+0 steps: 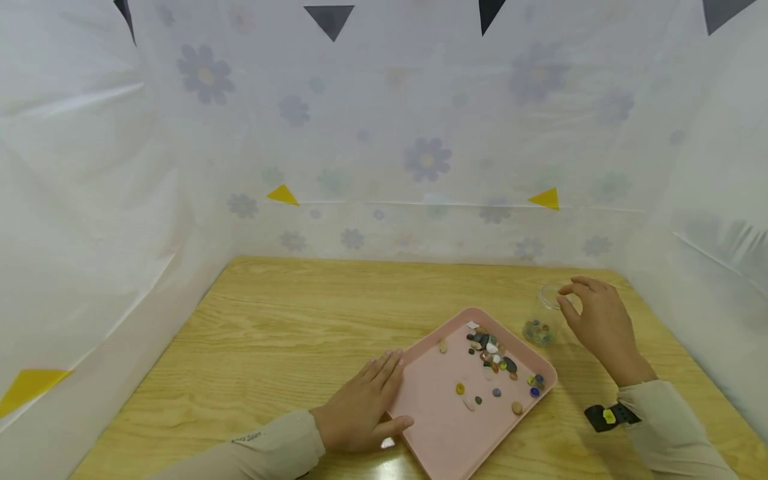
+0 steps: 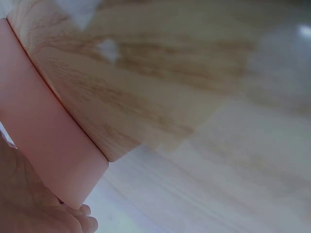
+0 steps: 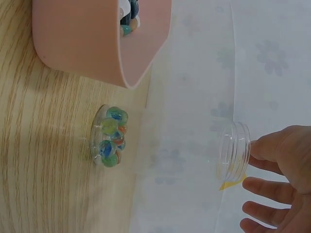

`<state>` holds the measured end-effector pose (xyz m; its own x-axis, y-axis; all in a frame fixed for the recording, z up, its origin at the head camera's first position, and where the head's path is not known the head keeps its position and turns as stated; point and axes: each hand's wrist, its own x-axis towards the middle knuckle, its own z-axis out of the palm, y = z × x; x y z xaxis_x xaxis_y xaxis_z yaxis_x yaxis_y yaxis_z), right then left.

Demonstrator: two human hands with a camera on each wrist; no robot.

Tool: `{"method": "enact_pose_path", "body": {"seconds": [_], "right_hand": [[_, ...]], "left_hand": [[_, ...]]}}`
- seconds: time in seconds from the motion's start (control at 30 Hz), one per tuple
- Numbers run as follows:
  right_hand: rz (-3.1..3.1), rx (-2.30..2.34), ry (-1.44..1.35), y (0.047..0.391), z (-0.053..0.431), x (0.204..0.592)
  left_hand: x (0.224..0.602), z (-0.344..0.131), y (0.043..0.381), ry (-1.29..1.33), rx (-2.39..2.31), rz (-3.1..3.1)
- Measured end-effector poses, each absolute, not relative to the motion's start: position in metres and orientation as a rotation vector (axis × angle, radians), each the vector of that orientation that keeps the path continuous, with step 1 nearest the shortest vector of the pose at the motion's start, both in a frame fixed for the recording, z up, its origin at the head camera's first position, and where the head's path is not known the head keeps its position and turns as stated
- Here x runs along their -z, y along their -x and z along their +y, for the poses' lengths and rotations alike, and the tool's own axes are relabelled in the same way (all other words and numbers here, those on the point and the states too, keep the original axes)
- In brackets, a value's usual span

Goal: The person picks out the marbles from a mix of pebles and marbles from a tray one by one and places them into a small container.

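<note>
A clear jar [image 3: 182, 143] with several glass marbles [image 3: 112, 133] at its bottom stands upright on the table, right of the pink tray. My right hand [image 1: 603, 327] is at the jar's mouth [image 3: 235, 150], thumb and forefinger close to the rim, the other fingers spread. No object shows between these fingers. My left hand [image 1: 366, 403] rests along the near-left side of the tray [image 1: 432, 417], fingers extended and thumb over its edge. In the tray lie pebbles [image 1: 492, 348] in a cluster, a yellow stone [image 1: 460, 388] and blue marbles [image 1: 535, 392].
The wooden table [image 1: 288, 320] is enclosed by white flowered sheeting [image 1: 372, 133] at the back and sides. Yellow triangles [image 1: 546, 199] are fixed to the sheeting. A black strap with a yellow mark [image 1: 611, 417] is at the right wrist.
</note>
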<state>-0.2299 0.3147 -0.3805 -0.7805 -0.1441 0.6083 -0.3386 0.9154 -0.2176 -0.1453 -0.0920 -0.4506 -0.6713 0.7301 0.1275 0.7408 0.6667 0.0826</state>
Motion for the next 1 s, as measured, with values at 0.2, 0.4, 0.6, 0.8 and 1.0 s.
{"method": "enact_pose_path", "body": {"seconds": [0.2, 0.4, 0.6, 0.8, 1.0], "right_hand": [[-2.461, -0.417, -0.348, 0.23, 0.315, 0.381], [-2.465, -0.417, -0.347, 0.23, 0.316, 0.382], [-2.459, -0.417, -0.342, 0.23, 0.316, 0.384], [-2.432, -0.426, -0.349, 0.224, 0.313, 0.384], [-2.387, -0.452, -0.406, 0.204, 0.307, 0.387]], "left_hand": [[0.45, -0.091, 0.145, 1.238, 0.215, -2.804], [0.449, -0.091, 0.145, 1.238, 0.214, -2.809], [0.449, -0.091, 0.144, 1.237, 0.22, -2.801], [0.451, -0.091, 0.145, 1.234, 0.223, -2.795], [0.453, -0.091, 0.146, 1.233, 0.223, -2.79]]}}
